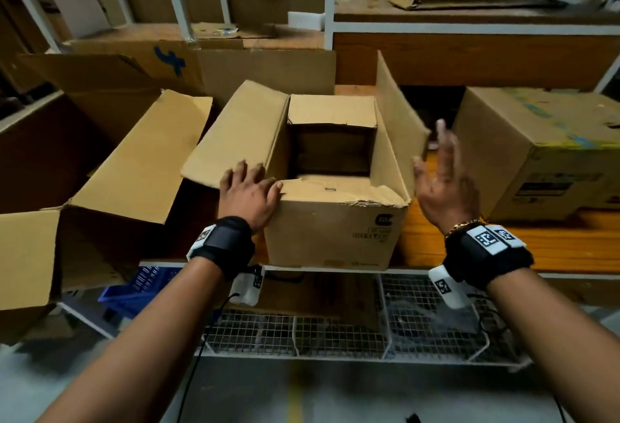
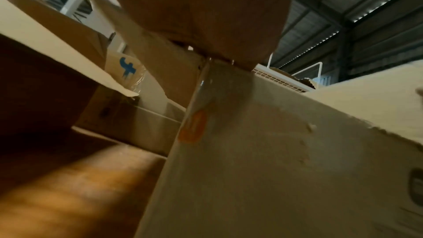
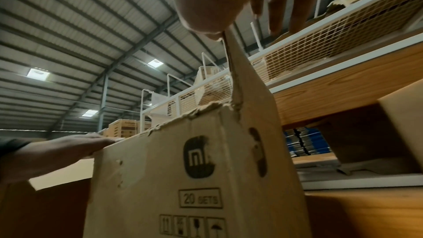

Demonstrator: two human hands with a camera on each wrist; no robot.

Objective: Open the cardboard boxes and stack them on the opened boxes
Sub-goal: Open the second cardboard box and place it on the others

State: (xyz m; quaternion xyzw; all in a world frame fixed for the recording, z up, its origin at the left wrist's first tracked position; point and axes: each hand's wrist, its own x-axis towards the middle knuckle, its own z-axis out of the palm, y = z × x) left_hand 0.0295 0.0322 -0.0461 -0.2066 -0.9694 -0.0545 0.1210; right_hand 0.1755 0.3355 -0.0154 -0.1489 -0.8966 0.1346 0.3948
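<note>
The box [image 1: 335, 221] sits at the centre of the shelf [image 1: 536, 248], all four flaps folded out. The left hand [image 1: 250, 192] lies flat, fingers straight, on its near-left corner at 9 o'clock, gripping nothing. The right hand [image 1: 446, 184] hangs spread and empty just beside the upright right flap [image 1: 392, 114] at 3 o'clock. The box looks empty, so probably light; the corrugated walls are stiff but the torn near rim is weak. Best held low on two opposite side walls, not by the flaps. An opened box [image 1: 134, 167] lies at 9 o'clock.
</note>
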